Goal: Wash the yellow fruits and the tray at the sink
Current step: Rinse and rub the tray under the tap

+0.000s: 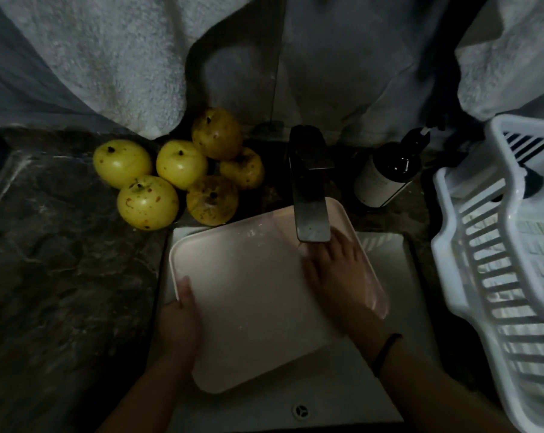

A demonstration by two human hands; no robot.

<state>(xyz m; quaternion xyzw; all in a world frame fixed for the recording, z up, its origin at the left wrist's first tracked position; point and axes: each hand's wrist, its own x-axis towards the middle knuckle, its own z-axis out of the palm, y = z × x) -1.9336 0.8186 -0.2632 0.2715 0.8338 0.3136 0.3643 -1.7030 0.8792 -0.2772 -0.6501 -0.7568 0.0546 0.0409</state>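
Tray [258,292], pale pink, is held over the white sink [342,395], its far right corner under the faucet [309,189] spout, turned askew to the basin. Drain [300,410] shows in the sink floor, nearer than the faucet, past the tray's near corner. Left hand [178,326] grasps the tray's left edge, thumb on top, fingers curled beneath. Right hand [336,276] lies flat on the tray surface just below the faucet tip, fingers straight and spread, grasping nothing; dark wristband [386,351] on that wrist. Light is dim, so running water is possible but not clear. Dark marble counter [61,276] stretches left of the faucet. Six yellow fruits [177,170] cluster on it just left of the faucet, touching each other, two of them against the tray's far edge. Dark bottle [386,173] with a pale label stands just right of the faucet. White slatted dish rack [508,245] is further right. Pale cloths [108,57] hang behind the faucet.
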